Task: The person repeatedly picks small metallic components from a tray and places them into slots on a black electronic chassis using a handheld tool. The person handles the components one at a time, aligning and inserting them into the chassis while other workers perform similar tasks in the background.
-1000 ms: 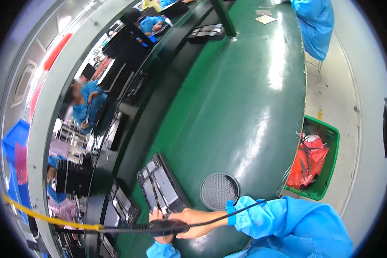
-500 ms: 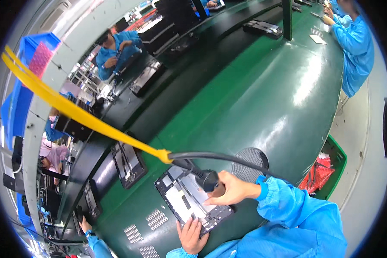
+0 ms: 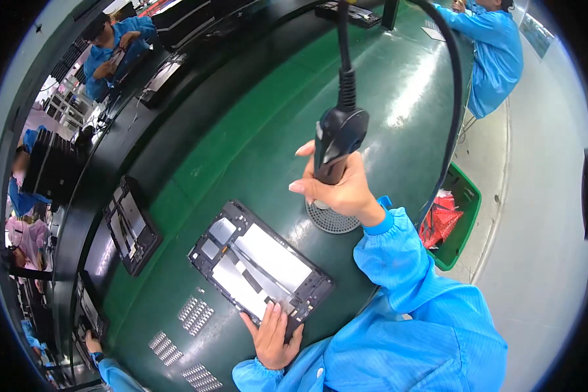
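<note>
An opened tablet [image 3: 277,258] lies on the green bench in front of me, its silvery inside and black frame facing up. My left hand [image 3: 272,340] rests on its near edge, fingers stretched flat over the frame. Above the bench beyond the tablet, my right hand [image 3: 343,189] has its fingers loosely around a black corded electric screwdriver [image 3: 336,140]. The tool hangs from a cable and stands apart from the tablet; its tip is hidden by the hand. Several groups of small metal parts [image 3: 196,315] lie in rows left of the tablet.
A round grey perforated disc [image 3: 333,219] lies below my right hand. More opened tablets [image 3: 130,225] sit to the left, where another person's hand [image 3: 93,343] reaches in. A green bin [image 3: 464,228] with red wrapping stands right of the bench. Co-workers [image 3: 493,55] sit farther off.
My right hand has lifted the screwdriver up and away from the tablet. The left hand stays on the tablet's near edge. The view has shifted, and the yellow cord has nearly left it.
</note>
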`<state>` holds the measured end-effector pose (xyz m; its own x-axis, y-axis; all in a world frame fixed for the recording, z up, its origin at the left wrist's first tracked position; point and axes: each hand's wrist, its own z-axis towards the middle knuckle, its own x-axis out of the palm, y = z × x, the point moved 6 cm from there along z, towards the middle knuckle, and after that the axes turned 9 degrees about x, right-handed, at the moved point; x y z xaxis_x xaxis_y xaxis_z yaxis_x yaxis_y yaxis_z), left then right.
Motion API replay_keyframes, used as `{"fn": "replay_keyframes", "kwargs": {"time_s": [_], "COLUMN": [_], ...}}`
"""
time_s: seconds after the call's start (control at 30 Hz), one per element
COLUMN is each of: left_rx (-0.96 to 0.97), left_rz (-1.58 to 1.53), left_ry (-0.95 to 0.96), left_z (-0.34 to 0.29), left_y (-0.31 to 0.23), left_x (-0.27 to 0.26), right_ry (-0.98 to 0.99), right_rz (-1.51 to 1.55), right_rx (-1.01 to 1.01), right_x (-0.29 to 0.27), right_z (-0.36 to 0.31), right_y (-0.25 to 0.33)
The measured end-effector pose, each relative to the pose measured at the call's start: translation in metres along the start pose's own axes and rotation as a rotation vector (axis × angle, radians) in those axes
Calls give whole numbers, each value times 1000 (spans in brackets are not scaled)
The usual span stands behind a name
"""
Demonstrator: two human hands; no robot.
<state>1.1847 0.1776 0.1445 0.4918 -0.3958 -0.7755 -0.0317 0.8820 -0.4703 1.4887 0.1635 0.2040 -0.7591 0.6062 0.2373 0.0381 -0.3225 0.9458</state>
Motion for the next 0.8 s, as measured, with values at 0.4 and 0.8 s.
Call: {"fn": "replay_keyframes", "kwargs": {"time_s": [0.4, 0.8], "left_rx": [-25, -188], "left_rz": [-114, 74], "left_ry": [13, -469], "left_z": [-11, 72], "left_y": [11, 107], "left_x": [-2, -70], "right_ry": [169, -60], "right_rz": [-20, 12], "right_rx": [52, -48], "right_x": [52, 14], "right_z": [-24, 6], "right_y": [-8, 2]}}
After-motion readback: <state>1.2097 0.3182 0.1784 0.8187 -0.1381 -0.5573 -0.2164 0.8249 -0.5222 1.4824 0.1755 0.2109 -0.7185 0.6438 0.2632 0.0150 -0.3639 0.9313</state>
